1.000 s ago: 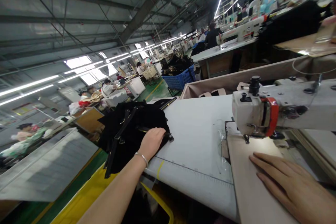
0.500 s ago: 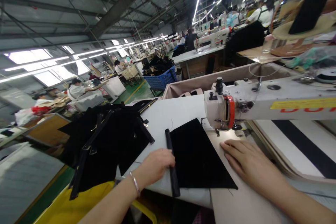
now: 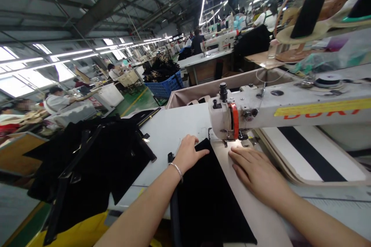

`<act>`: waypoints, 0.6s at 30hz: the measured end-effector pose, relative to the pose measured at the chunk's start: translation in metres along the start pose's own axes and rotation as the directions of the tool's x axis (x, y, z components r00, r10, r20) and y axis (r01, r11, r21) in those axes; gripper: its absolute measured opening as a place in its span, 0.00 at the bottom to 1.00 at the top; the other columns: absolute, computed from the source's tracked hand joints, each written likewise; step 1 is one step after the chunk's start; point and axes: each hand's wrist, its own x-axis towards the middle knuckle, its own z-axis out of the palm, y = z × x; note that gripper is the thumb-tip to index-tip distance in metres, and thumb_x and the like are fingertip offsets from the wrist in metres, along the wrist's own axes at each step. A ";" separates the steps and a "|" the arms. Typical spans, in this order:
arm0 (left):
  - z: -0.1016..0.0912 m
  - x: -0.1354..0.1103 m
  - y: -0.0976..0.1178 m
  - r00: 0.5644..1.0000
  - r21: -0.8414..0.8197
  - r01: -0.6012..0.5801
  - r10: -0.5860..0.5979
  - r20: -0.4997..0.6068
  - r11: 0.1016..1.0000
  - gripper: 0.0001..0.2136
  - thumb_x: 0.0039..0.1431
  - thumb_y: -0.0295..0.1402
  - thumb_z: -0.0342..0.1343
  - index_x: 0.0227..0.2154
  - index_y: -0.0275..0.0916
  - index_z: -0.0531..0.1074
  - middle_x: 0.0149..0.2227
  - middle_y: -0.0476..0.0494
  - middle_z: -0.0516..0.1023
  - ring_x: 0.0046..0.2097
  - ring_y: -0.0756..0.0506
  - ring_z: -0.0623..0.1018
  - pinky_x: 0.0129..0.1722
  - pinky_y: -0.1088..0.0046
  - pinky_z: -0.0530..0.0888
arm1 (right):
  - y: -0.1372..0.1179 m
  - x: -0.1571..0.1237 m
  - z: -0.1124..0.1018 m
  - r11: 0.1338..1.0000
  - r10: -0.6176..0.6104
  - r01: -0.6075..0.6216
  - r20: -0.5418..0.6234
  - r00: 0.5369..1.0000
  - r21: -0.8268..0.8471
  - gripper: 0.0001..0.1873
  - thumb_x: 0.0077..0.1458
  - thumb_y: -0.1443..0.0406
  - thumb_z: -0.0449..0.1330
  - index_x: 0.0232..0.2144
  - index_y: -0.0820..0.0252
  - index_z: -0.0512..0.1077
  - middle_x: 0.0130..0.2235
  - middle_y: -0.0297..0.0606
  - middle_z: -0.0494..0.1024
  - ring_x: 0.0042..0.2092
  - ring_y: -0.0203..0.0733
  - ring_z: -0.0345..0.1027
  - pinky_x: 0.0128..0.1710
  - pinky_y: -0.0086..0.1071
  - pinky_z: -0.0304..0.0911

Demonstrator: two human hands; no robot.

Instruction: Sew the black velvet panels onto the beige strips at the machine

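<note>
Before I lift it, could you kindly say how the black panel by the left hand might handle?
The black panel probably bends easily and seems light, looking thin and flat. Its left edge may be stiffer, since a thicker strip runs along it.

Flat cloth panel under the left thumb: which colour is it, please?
Black; the flat cloth panel shows best in the head view.

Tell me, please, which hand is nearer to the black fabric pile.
Left: the left hand is right of the black fabric pile, at a separate black piece; the right hand lies farther right, on beige material.
</note>
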 end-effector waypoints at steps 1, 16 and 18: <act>-0.002 -0.005 0.001 1.000 -0.011 0.021 -0.021 0.020 1.000 0.18 0.50 0.45 0.64 0.35 0.38 0.68 0.37 0.45 0.69 0.41 0.44 0.70 0.41 0.68 0.68 | -0.001 0.000 -0.001 1.000 0.003 -0.003 0.002 1.000 0.002 0.20 0.63 0.61 0.49 0.56 0.55 0.64 0.57 0.39 0.67 0.57 0.46 0.58 0.57 0.45 0.53; 0.013 0.000 0.059 0.986 -0.260 -0.077 0.112 0.123 0.963 0.05 0.57 0.30 0.57 0.36 0.40 0.70 0.37 0.48 0.76 0.39 0.46 0.75 0.39 0.73 0.69 | 0.000 -0.002 -0.002 1.000 0.024 -0.024 0.017 1.000 0.010 0.22 0.65 0.60 0.48 0.58 0.58 0.61 0.57 0.40 0.67 0.57 0.45 0.58 0.56 0.43 0.53; 0.020 0.007 0.060 0.982 -0.206 -0.105 0.134 0.132 0.973 0.02 0.57 0.31 0.57 0.32 0.40 0.71 0.35 0.48 0.77 0.39 0.46 0.76 0.38 0.73 0.70 | 0.000 -0.001 -0.003 1.000 0.017 -0.018 0.025 1.000 0.011 0.22 0.64 0.58 0.49 0.58 0.56 0.61 0.57 0.40 0.67 0.57 0.46 0.58 0.55 0.44 0.53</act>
